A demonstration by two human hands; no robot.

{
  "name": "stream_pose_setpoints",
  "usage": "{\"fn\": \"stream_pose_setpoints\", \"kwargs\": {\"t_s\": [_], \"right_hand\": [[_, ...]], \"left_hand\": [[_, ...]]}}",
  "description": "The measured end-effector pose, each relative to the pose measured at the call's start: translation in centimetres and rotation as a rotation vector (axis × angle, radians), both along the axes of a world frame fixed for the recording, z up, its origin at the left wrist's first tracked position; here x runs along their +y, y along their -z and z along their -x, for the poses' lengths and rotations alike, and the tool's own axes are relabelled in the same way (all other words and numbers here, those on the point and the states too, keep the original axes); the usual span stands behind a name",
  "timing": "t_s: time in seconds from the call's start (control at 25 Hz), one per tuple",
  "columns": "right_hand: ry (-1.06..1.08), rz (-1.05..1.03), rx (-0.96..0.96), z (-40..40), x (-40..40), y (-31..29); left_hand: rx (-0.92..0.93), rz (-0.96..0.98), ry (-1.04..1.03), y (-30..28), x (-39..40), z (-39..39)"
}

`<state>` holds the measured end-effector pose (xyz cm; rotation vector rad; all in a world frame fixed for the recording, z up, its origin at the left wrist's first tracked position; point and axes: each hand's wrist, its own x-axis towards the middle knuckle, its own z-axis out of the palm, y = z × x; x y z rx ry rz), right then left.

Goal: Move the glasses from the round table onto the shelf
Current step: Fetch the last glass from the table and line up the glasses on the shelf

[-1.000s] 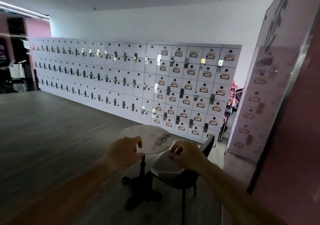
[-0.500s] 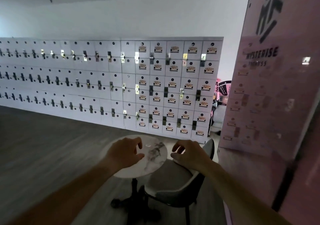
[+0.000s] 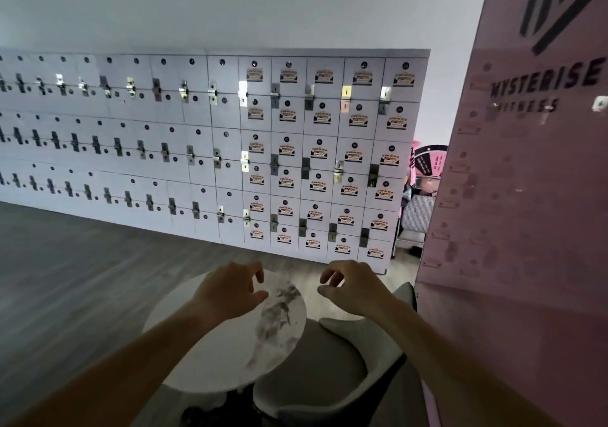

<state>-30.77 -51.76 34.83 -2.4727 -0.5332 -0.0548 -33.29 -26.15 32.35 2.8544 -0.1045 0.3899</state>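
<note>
1. Head view — the round surface [image 3: 210,354], a pale marbled top, sits low in the middle of the picture, and everything below is placed against it. No glasses can be made out on its bare part; if any are there, they are hidden under the left hand [image 3: 227,295] or lost in the dim light — I cannot tell which.

2. Head view, left grip: the left hand hovers over the far edge of the round surface, fingers curled and apart, clamped on nothing.

3. Head view, right grip: the right hand [image 3: 353,290] hangs just beyond the surface's right edge, above the grey chair [image 3: 329,390] tucked against it, fingers likewise curled and apart, holding nothing.

4. My judgement: the left hand is the nearer, being over the surface itself. With no glasses seen, their long axis cannot be read.

5. No shelf is visible; behind the surface stands a wall of white lockers [image 3: 296,150], and to its right a pink panel [image 3: 526,196].
</note>
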Motion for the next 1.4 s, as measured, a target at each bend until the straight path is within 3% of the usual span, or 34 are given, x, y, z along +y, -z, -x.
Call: {"fn": "stream_pose_setpoints", "kwargs": {"t_s": [0.4,0.76,0.96,1.16,1.4], "right_hand": [[-0.045,0.036,0.087,-15.2,3.9,4.3],[-0.019,0.110,0.246,-29.5,10.8,11.3],[-0.041,0.176,0.362,-38.4,15.6,17.7],[-0.087,0.266,0.487,-42.1,18.4,26.1],[-0.047,0.170,0.540,-43.6,20.7,31.9]], "left_hand": [[0.063,0.010,-0.094,4.4,3.9,-12.8],[0.196,0.036,-0.068,12.6,10.8,-28.5],[0.375,0.082,-0.089,19.2,15.3,-36.4],[0.573,0.157,-0.135,27.0,17.5,-39.9],[0.674,0.289,-0.146,33.3,17.6,-42.3]]}}
